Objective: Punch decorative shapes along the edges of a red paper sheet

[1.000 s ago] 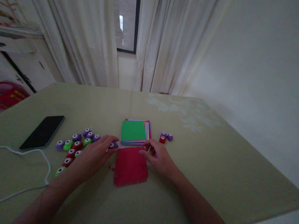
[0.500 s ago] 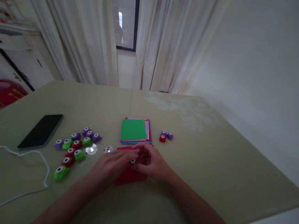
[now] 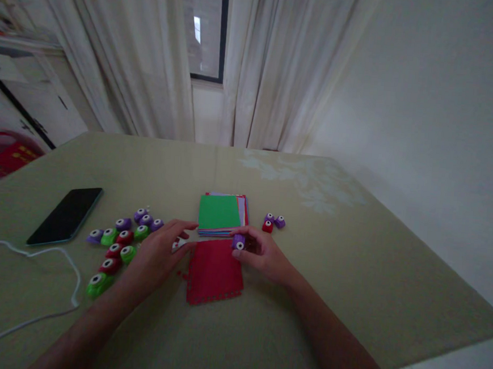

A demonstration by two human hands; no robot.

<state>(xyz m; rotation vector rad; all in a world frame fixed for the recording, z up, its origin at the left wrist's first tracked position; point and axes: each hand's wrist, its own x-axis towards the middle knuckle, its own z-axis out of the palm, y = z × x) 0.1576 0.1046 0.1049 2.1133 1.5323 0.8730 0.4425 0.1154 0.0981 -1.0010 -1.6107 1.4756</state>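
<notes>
My right hand (image 3: pixel 268 258) holds a small purple craft punch (image 3: pixel 238 242) with a round eye on it, between thumb and fingers. It is at the top right corner of a red paper square (image 3: pixel 214 270), whose lower edge has a row of small cut-outs. My left hand (image 3: pixel 155 254) hovers at the left of the paper, thumb and forefinger apart, with nothing in its grip that I can see. Some pale and red bits show behind its fingers. Tiny red paper scraps (image 3: pixel 182 274) lie along the paper's left side.
Several green, red and purple punches (image 3: pixel 113 250) lie at the left, partly behind my left arm. Beyond the red paper is a stack of coloured paper (image 3: pixel 220 212). Three punches (image 3: pixel 268 226) sit right of it. A black tablet (image 3: pixel 67 216) and a white cable (image 3: pixel 70 259) lie far left.
My hands have parted: the left moved left off the paper, the right stayed at its upper right with the purple punch. More of the red paper and the punch now shows.
</notes>
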